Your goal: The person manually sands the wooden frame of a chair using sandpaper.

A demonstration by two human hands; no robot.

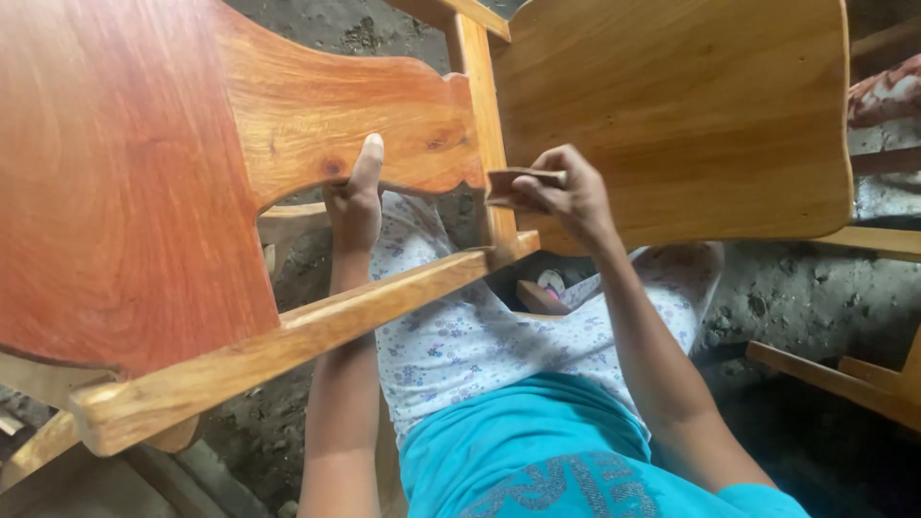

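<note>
Left hand [353, 206] fingers gripping wooden chair panel [317, 115]; right hand [566, 192] fingers pinching small sanding block [513, 182] against chair post [480, 125].

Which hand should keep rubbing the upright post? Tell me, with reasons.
Right. The right hand already presses a small brown sanding pad against the upright post, while the left hand grips the scalloped back panel, steadying the chair.
</note>
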